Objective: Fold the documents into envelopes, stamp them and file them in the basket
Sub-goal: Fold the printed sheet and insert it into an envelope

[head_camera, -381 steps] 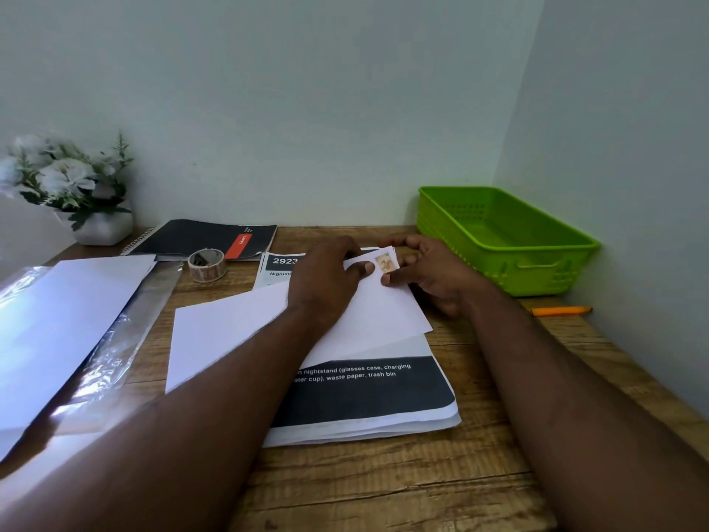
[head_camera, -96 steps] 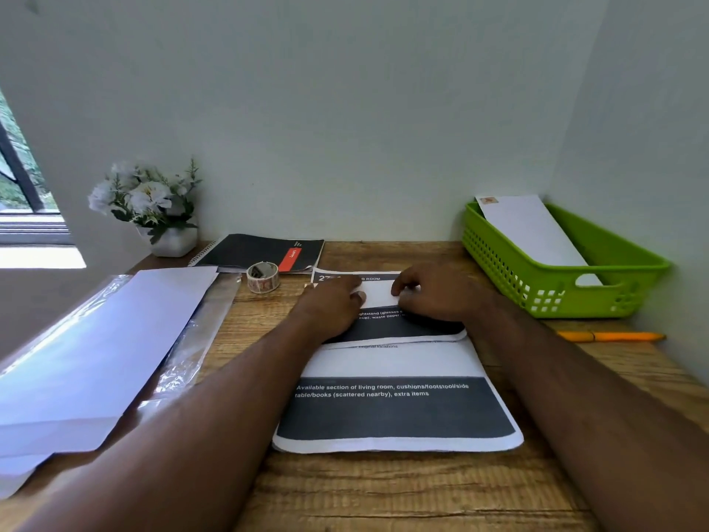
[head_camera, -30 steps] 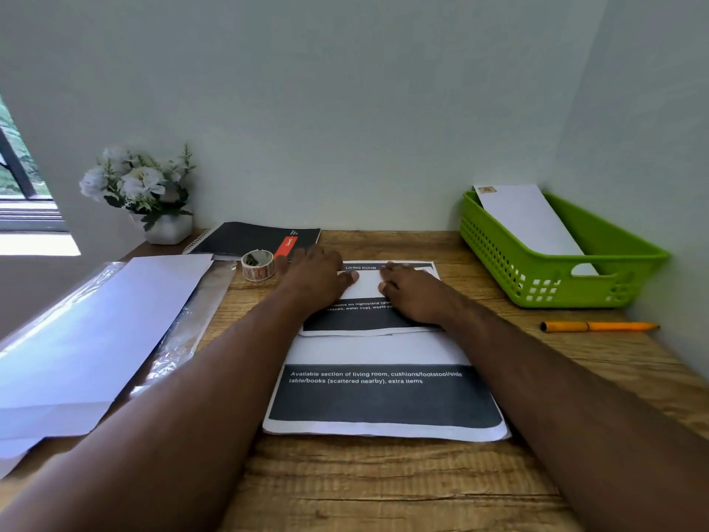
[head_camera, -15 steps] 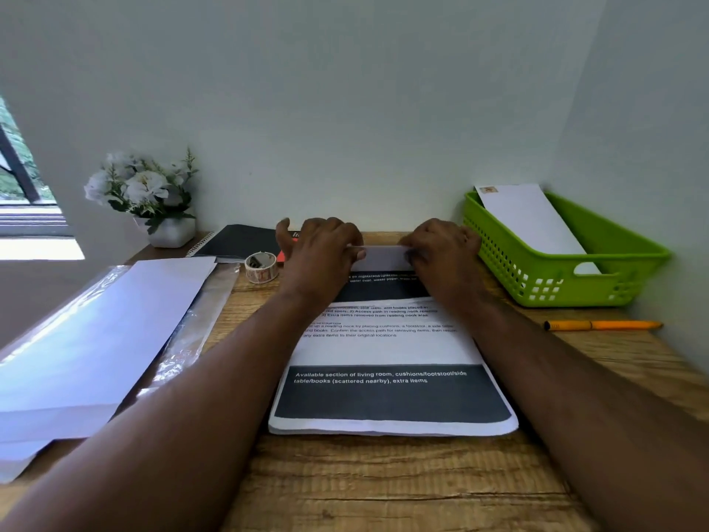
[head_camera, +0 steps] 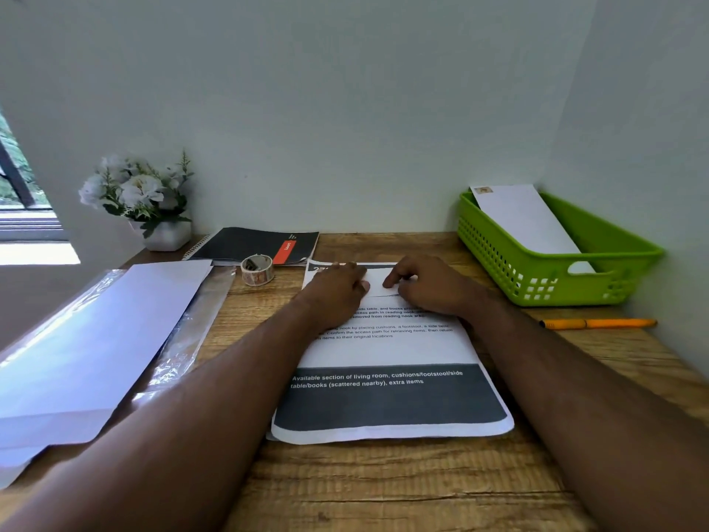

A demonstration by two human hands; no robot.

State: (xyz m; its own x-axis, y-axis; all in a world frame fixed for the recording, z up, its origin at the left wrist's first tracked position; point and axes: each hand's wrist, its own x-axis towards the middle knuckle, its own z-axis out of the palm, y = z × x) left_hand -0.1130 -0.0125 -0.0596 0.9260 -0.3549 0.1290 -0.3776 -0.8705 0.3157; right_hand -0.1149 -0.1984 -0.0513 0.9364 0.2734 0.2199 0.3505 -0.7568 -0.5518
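Note:
A stack of printed documents (head_camera: 383, 351) lies in the middle of the wooden desk. At its far end sits a narrow folded white document (head_camera: 378, 282). My left hand (head_camera: 337, 291) presses on the strip's left end with its fingers laid over it. My right hand (head_camera: 426, 289) presses its fingertips on the right end. The green basket (head_camera: 560, 280) stands at the far right and holds one stamped white envelope (head_camera: 525, 220), leaning on the back rim. A roll of stamps (head_camera: 257, 269) sits left of my hands. Blank envelopes (head_camera: 96, 339) lie on a plastic sleeve at the left.
A black spiral notebook (head_camera: 253, 245) lies behind the stamp roll, and a white pot of flowers (head_camera: 153, 209) stands in the far left corner. An orange pen (head_camera: 598, 323) lies in front of the basket. Walls close the desk at the back and right.
Half a second ago both hands held the folded document raised at the stack's far edge. It now lies flat as a narrower strip, and both hands press down on it.

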